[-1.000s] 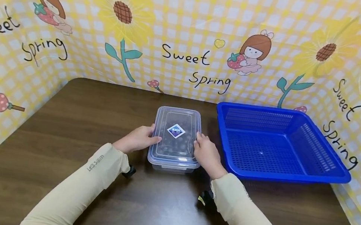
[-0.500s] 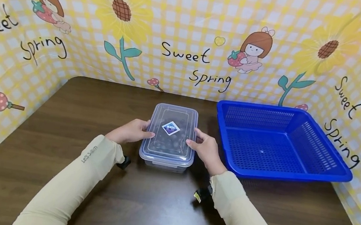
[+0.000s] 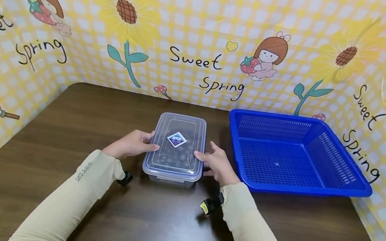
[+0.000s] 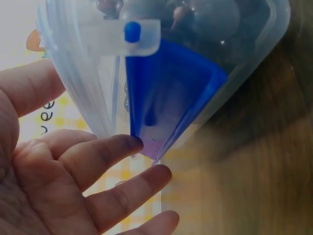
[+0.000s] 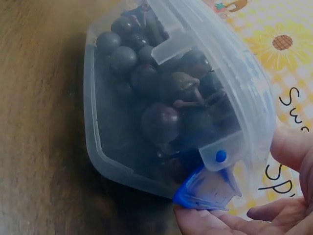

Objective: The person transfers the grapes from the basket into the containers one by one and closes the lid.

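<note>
Yellow checked sheeting walls my brown desk (image 3: 62, 185) on three sides. From the head view, my left hand (image 3: 131, 145) and right hand (image 3: 217, 164) flank the clear lidded box (image 3: 175, 147) mid-desk, fingers loosely spread at its long edges; a blue basket (image 3: 332, 190) stands just right. Left wrist: my fingertips (image 4: 129, 144) touch the box's rim. Right wrist: dark round fruit (image 5: 161, 122) fills it, my fingers (image 5: 205, 220) under its corner.

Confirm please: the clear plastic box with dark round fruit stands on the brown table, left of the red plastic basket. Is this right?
Not quite. The plastic basket is blue, not red, as the head view shows. The rest holds: the clear plastic box with dark round fruit stands on the brown table, left of it.
</note>
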A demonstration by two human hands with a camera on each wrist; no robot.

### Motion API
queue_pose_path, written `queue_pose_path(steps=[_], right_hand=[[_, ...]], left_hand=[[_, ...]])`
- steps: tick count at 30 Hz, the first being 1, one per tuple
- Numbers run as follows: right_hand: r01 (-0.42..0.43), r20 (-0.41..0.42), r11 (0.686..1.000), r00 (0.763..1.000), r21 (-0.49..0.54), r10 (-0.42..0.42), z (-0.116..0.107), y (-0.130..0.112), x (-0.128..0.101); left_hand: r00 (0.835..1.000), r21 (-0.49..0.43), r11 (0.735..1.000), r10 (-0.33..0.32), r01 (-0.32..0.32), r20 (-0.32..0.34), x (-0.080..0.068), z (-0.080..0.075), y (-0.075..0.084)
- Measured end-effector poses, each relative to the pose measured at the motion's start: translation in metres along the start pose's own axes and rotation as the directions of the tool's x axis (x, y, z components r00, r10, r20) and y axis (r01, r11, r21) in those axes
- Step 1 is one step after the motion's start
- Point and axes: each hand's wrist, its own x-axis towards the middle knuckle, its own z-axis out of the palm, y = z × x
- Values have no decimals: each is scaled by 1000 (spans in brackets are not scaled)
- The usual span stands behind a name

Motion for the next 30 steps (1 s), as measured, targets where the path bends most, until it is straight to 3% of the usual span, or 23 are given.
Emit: queue_pose_path(steps=[8, 19, 30], right_hand=[[-12, -15, 1000, 1000, -15, 11, 5, -2, 2], [-2, -19, 1000, 1000, -11, 2, 10, 0, 6], [-9, 19, 1000, 1000, -14, 10, 9, -3, 7]], left_hand=[[1000, -5, 1000, 13, -13, 5, -4, -6, -1], [1000, -13, 1000, -21, 21, 23, -7, -9, 0], [999, -39, 999, -25, 26, 26, -10, -9, -1]])
